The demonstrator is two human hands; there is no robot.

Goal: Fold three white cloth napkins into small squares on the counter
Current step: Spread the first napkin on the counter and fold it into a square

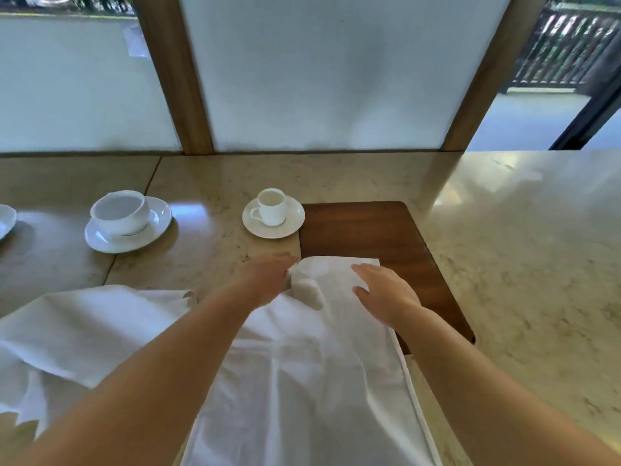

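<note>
A long white napkin point(309, 375) lies lengthwise in front of me, its far end resting on a dark wooden board point(366, 230). At the napkin's far left corner my left hand point(268, 280) pinches the cloth, which bunches up beside the fingers. My right hand point(386, 294) lies flat, fingers spread, on the far right part of the same napkin. A second white napkin point(84, 324) lies rumpled and unfolded on the marble counter point(504, 264) to the left, partly under my left forearm.
A small white cup on a saucer point(273, 213) stands just beyond my left hand at the board's left edge. A larger cup and saucer point(126, 222) sit further left, and a plate edge point(5, 220) shows at the far left. Frosted panels and wooden posts back the counter.
</note>
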